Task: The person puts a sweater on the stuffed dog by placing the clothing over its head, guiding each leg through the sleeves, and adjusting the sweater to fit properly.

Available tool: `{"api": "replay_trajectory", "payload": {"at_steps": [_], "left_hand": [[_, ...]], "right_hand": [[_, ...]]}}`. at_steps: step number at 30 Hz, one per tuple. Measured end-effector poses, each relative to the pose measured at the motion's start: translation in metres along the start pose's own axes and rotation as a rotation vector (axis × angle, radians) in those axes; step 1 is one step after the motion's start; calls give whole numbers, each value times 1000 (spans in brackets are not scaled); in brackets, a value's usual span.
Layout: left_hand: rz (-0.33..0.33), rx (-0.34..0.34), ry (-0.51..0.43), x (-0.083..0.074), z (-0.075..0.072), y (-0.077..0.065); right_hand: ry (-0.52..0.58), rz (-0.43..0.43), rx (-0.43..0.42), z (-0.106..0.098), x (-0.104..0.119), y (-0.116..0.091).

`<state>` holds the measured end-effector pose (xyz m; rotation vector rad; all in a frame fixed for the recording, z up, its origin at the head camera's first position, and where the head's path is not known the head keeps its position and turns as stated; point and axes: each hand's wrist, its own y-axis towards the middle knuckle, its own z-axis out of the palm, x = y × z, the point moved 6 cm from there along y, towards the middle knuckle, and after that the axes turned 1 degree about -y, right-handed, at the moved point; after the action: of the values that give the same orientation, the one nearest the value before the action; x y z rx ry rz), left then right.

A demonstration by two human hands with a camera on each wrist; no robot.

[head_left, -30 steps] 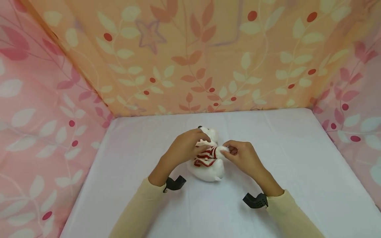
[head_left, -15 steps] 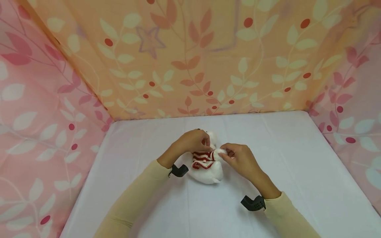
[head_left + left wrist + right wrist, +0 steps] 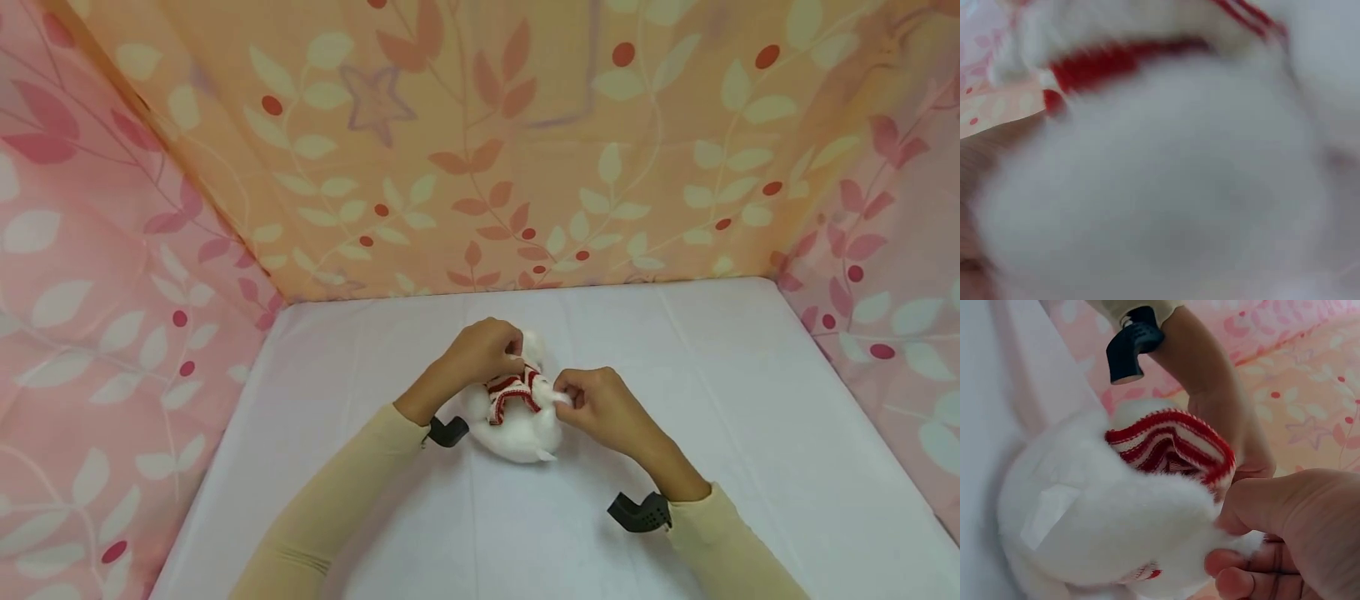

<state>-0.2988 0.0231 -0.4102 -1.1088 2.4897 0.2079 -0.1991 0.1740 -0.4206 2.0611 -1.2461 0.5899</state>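
Observation:
A white plush toy (image 3: 517,442) lies on the table, wearing a red-and-white striped knitted sweater (image 3: 510,386). My left hand (image 3: 483,348) pinches the sweater near the toy's neck and lifts the knit. On the other side, my right hand (image 3: 606,408) holds the tip of the toy's white arm between thumb and fingers. In the right wrist view the sweater's hem (image 3: 1175,419) stands away from the fur, its striped inside showing. Blurred white fur (image 3: 1160,169) fills most of the left wrist view. Part of the toy's head is hidden behind my left hand.
The table (image 3: 360,367) has a white cover. An orange leaf-patterned curtain (image 3: 480,167) hangs behind it, with pink curtains (image 3: 135,292) at the sides. A black wrist mount (image 3: 640,512) sits on my right cuff, another mount (image 3: 448,432) on the left.
My left hand, earlier spread over the toy's chest, has drawn its fingers together at the neck and pulled the sweater up, bunching its hem. My right hand stays at the arm, slightly lower.

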Motion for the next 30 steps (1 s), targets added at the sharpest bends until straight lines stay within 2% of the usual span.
{"api": "replay_trajectory", "payload": {"at_steps": [6,17,20,25,28,30], "left_hand": [[11,-32,-59,8,-1,0],[44,-37,-112,10,2,0],[40,-31,-123,10,4,-1],[61,-47,-114,8,2,-4],[120,-83,-87,0,-1,-10],[186,-106,-85,-9,-5,-15]], "right_hand": [[15,-17,46,1,6,0],[60,-45,146,2,9,0],[48,-46,127,0,8,-1],[-17,-24,42,-6,4,-1],[-33,-19,-25,-11,3,-1],[-36,-18,-77,-15,3,0]]}}
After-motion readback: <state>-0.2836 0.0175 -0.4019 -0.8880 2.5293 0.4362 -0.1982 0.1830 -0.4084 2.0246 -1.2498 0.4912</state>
